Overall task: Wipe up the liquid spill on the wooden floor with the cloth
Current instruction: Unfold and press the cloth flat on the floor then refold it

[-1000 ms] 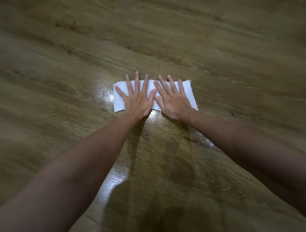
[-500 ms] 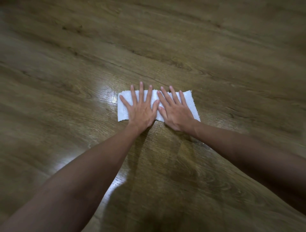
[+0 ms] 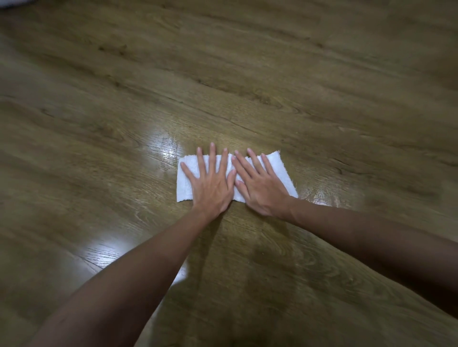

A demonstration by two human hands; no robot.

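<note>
A folded white cloth (image 3: 282, 173) lies flat on the wooden floor (image 3: 247, 74), a little ahead of me. My left hand (image 3: 212, 184) presses flat on its left half with the fingers spread. Beside it, my right hand (image 3: 261, 187) lies flat on the right half, and the two hands touch at the thumbs. Neither hand grips the cloth. A wet sheen (image 3: 163, 151) glistens on the boards just left of the cloth. Another wet patch (image 3: 318, 197) shines at its right corner.
Bare wooden boards run in all directions around the cloth. A bright glare (image 3: 104, 250) lies on the floor under my left forearm. A pale object (image 3: 12, 2) shows at the far top left corner.
Both hands have drawn the cloth back towards me along the floor, and still lie flat on it. More glistening floor now shows left of the cloth.
</note>
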